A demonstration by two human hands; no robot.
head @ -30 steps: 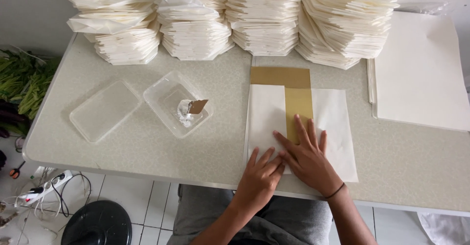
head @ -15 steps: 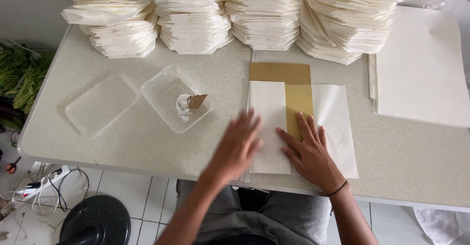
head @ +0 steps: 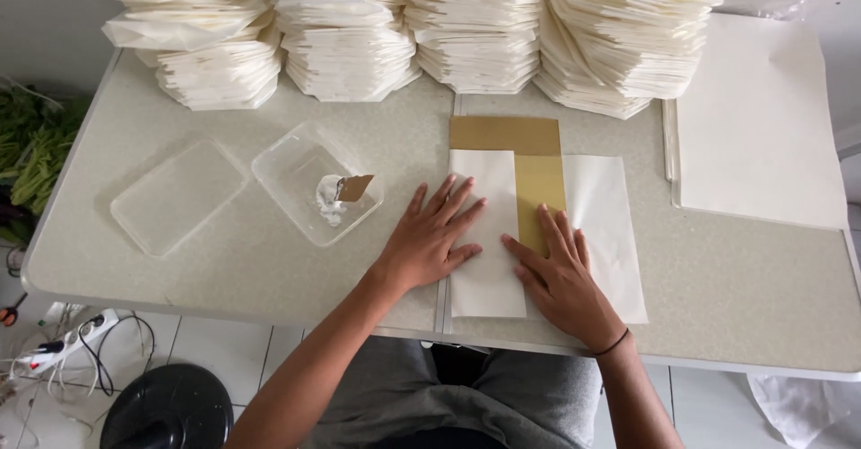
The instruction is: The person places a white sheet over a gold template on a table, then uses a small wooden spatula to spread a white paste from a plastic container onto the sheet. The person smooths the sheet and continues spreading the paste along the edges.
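While two hands (head: 493,261) press one sheet (head: 489,234) — four stacks (head: 484,36) behind.

white paper sheet (head: 489,234) flat on table edge, left flap folded over gold card (head: 538,175) (centre strip showing).

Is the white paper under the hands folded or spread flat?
Partly folded: the white paper's left flap lies over the brown template; its right side remains flat.

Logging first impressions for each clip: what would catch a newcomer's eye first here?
Four tall stacks of folded white paper line the far edge of the table. At the near edge, the left hand and right hand press flat on a white sheet folded over a brown card. To the left sits a clear tray holding white paste.
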